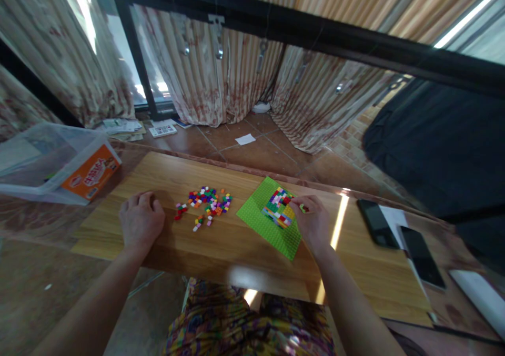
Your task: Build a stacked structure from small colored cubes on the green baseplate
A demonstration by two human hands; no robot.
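Observation:
A green studded baseplate (256, 211) lies turned at an angle on the wooden table. Small toy bricks of many colours form a patterned brick patch (277, 207) on it. My right hand (313, 222) is over the patch's right side, thumb and forefinger pinched together at the bricks; whatever is between the fingertips is too small to make out. To the left, my left hand (142, 219) rests on the table with loosely bent fingers, the thumb apart from them, and nothing visible in it. Between hand and baseplate lies a loose pile of small bricks (215, 203).
A clear plastic box (51, 187) with an orange label stands at the table's left end. On the right lie two dark phones (377, 223) and white paper (394, 219). A dark bar (252, 19) crosses above, before striped curtains (221, 93).

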